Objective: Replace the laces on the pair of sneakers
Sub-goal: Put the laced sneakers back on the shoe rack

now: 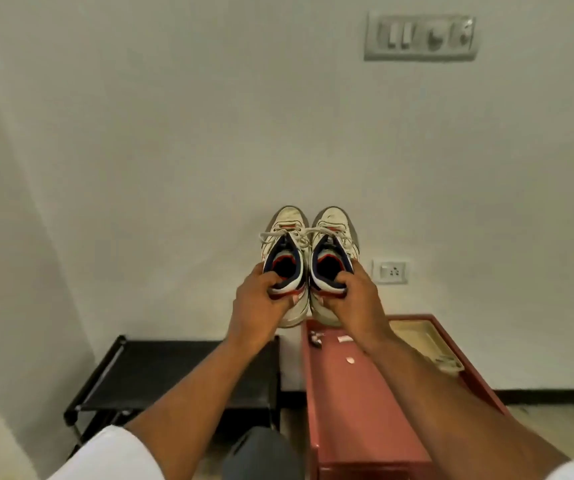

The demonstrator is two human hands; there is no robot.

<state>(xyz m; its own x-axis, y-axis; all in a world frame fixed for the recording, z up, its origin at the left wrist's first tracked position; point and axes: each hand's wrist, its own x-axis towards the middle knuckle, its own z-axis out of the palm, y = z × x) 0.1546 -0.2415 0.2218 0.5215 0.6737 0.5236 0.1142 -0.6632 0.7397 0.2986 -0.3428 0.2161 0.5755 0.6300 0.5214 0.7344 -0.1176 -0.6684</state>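
Basically both sneakers up in air, each gripped at heel: left hand (pixel 261 303) fingers hooked inside left sneaker (pixel 287 268) collar, right hand (pixel 354 299) same on right sneaker (pixel 332 265); old laces (pixel 299 233) beyond fingertips, still threaded, likely carrying pair to work spot

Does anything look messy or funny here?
A little. The white lace on the worn white sneaker in the left hand sticks out loose sideways, and small scraps lie scattered on the pinkish-red cabinet top.
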